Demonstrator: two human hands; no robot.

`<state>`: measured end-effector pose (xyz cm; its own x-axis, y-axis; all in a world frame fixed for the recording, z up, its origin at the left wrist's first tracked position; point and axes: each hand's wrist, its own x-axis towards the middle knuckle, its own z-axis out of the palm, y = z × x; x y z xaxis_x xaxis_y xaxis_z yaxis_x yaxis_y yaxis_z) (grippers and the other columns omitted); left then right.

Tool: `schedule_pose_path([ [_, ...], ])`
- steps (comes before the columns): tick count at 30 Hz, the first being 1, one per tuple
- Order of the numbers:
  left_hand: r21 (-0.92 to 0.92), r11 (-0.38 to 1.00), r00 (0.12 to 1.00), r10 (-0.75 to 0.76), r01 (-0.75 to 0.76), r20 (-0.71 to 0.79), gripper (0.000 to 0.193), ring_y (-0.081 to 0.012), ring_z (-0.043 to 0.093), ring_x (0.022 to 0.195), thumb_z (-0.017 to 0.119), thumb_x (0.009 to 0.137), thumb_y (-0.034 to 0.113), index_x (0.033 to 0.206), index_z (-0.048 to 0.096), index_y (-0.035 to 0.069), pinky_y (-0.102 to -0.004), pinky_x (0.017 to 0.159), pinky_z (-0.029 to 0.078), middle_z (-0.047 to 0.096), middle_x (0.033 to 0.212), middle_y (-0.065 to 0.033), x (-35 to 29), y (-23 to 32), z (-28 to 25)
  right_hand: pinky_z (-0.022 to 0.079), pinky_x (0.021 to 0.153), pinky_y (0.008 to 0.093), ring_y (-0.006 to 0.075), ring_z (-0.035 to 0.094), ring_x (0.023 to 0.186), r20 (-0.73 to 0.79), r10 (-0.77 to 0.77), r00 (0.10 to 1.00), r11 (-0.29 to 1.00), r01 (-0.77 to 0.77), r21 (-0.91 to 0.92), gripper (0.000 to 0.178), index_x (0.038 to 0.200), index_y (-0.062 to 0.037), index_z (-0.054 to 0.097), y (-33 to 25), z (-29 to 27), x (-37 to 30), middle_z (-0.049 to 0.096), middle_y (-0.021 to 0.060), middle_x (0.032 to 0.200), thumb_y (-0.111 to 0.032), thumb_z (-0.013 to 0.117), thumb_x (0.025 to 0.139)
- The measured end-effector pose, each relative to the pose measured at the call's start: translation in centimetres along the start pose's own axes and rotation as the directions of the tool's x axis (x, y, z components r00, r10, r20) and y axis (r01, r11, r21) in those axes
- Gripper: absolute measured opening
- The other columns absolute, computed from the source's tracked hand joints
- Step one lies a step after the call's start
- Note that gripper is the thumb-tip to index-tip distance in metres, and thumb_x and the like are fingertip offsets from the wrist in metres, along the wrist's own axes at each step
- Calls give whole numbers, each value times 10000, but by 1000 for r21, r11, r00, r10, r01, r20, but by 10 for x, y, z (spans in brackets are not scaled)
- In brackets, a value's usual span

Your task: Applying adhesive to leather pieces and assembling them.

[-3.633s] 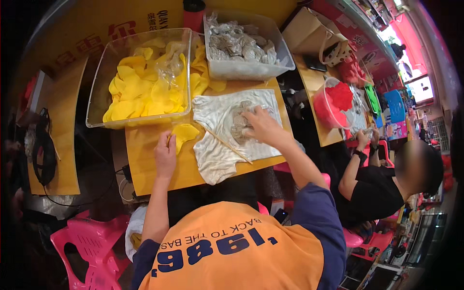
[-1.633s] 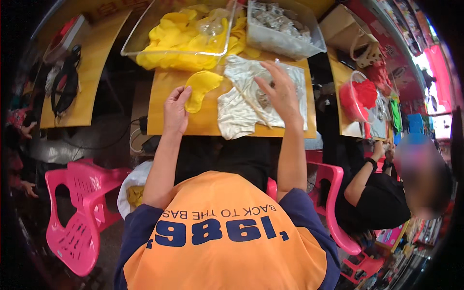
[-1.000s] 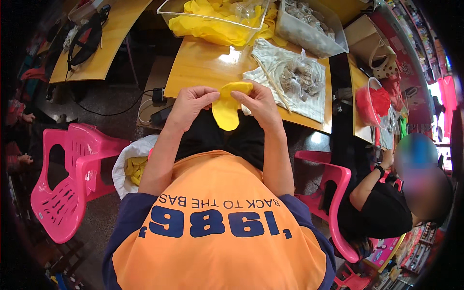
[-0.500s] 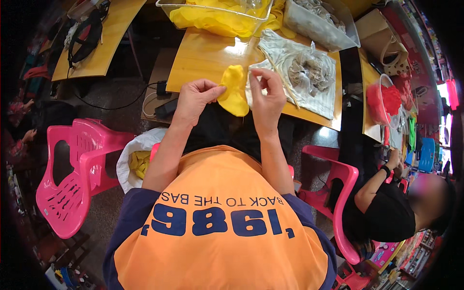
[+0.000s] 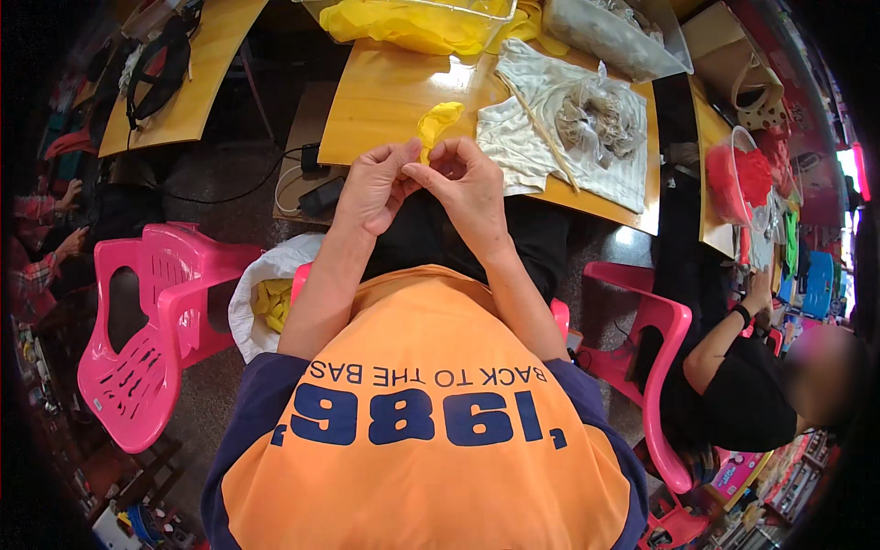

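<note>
My left hand (image 5: 378, 188) and my right hand (image 5: 469, 188) meet in front of me, near the table's front edge. Between their closed fingers is the lower end of a thin, yellow, petal-shaped piece (image 5: 438, 119). Its upper part stands up and bends over to the right. The fingertips hide the gripped end. Just right of my hands a white cloth (image 5: 513, 142) lies on the wooden table (image 5: 371, 101). On the cloth are a thin stick (image 5: 539, 128) and a clear bag of beige strands (image 5: 600, 119).
A wire basket (image 5: 500, 16) of yellow pieces and a clear bin (image 5: 674, 60) stand at the back. A white sack (image 5: 246, 307) with yellow pieces is at lower left. Pink chairs (image 5: 128, 385) flank me. Another person (image 5: 733, 399) sits at right, beside a pink basket (image 5: 724, 188).
My right hand has come left to join my left hand at the piece's lower end. The yellow piece, spread out before, is now gathered narrow and bent over.
</note>
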<state>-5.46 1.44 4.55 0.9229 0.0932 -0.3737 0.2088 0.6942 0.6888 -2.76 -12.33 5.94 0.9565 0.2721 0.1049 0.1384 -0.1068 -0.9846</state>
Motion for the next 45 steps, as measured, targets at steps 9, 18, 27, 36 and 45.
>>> schedule_pose_path([
  [9,187,961,977,211,-204,-19,140,-102,606,636,722,833,155,781,672,35,-232,634,515,655,731,-37,2,-6,-3,470,565,213,73,586,613,81,59,995,990,-68,122,161,845,31,627,4,-5,4,632,41,672,-108,705,818],
  [18,99,976,979,198,-193,-49,154,-111,613,645,710,844,168,799,676,24,-242,634,521,661,754,-45,5,-11,-6,464,561,205,69,546,598,-4,151,989,949,-144,280,204,857,19,622,6,-11,7,601,4,713,-150,728,815],
  [27,86,976,979,203,-202,4,188,-99,615,654,708,848,205,813,689,22,-230,631,516,665,760,-40,-1,-10,2,516,605,255,119,613,633,-22,36,999,990,-33,134,239,912,39,653,3,-1,1,648,79,753,-123,757,769],
  [36,580,706,898,425,-406,112,119,-100,607,640,697,834,97,816,678,-20,-225,594,493,655,754,-46,-1,-7,0,498,573,264,149,620,620,-128,-236,963,964,215,-157,124,920,23,657,9,-7,5,635,105,765,-15,672,803],
  [45,453,748,857,509,-485,76,256,-165,625,964,580,853,-25,1108,558,-10,-267,853,500,630,1038,-86,17,-36,-4,448,563,222,119,556,604,-115,-365,924,912,329,-246,86,840,3,659,6,8,-3,592,61,773,5,705,767],
])
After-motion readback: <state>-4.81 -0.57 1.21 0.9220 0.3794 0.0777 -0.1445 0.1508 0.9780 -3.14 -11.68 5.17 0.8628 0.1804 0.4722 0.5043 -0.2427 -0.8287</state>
